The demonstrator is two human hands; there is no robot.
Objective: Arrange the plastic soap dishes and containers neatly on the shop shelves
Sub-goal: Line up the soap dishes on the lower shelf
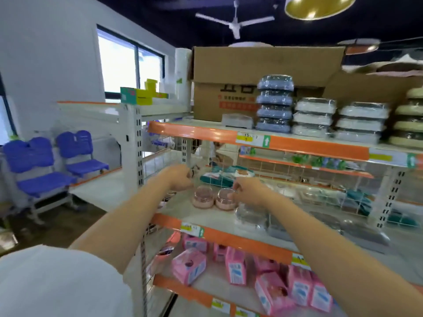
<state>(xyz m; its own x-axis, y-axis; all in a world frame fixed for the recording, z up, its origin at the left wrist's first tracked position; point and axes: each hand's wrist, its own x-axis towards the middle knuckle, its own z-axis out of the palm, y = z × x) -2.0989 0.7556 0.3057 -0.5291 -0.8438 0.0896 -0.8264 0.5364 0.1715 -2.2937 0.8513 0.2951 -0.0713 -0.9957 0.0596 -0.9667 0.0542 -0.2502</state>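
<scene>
Two round pink containers with clear domed lids stand side by side on the middle shelf (206,216), the left one (203,197) and the right one (225,199). My left hand (179,177) hovers just above and left of the left container, fingers curled, holding nothing I can see. My right hand (248,191) touches the right container's lid with its fingertips, seemingly pinching it. Clear plastic containers (250,217) lie on the same shelf under my right forearm. Wrapped soap dishes are stacked on the top shelf, in blue (274,104) and white (313,117).
A cardboard box (251,72) sits behind the stacks on the top shelf. Pink packets (188,266) fill the lower shelf. Teal packs (217,177) lie behind the pink containers, with wire dividers (352,202) to the right. Blue chairs (45,165) stand at left.
</scene>
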